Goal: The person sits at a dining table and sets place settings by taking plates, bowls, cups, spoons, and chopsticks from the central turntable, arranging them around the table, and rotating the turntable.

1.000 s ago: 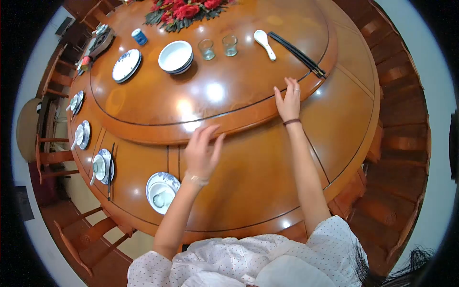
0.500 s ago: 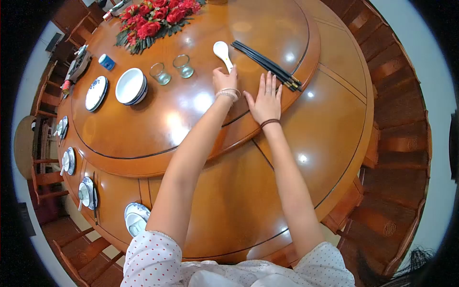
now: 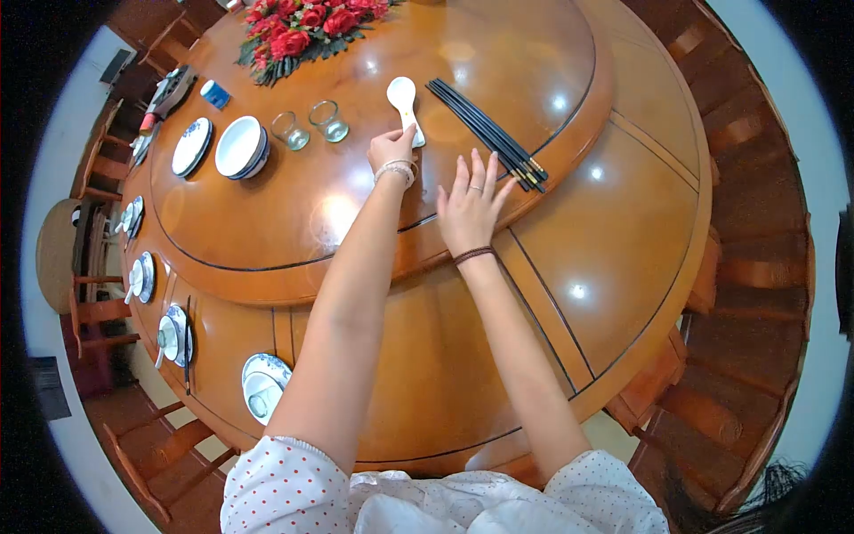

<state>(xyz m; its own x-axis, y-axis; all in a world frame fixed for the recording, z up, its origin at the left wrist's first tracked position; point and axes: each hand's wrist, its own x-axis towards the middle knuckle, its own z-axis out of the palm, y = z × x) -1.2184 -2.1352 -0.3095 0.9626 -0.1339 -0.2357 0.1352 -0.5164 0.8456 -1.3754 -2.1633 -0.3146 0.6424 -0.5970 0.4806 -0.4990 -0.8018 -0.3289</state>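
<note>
A white soup spoon (image 3: pixel 401 93) lies on the raised round turntable (image 3: pixel 267 280), bowl end pointing away from me. My left hand (image 3: pixel 390 149) is at its handle, fingers curled and closed against it from the left. Whether several spoons are stacked there I cannot tell. My right hand (image 3: pixel 468 209) is open, fingers spread, palm down near the turntable's edge and holding nothing. Just beyond its fingertips lies a bundle of black chopsticks (image 3: pixel 485 129) with gold-marked ends. Left of the spoon stand two clear glasses (image 3: pixel 332 130).
Further left are stacked white bowls (image 3: pixel 240 147), plates (image 3: pixel 190 148) and a blue cup (image 3: pixel 214 94). Red flowers (image 3: pixel 311 27) sit at the turntable's middle. Place settings with small plates (image 3: pixel 264 365) line the left side of the outer table. Wooden chairs (image 3: pixel 747 294) surround it.
My right hand has drawn back off the chopsticks, its fingers spreading. My left hand has shifted slightly left along the spoon handle. The view has also turned a little.
</note>
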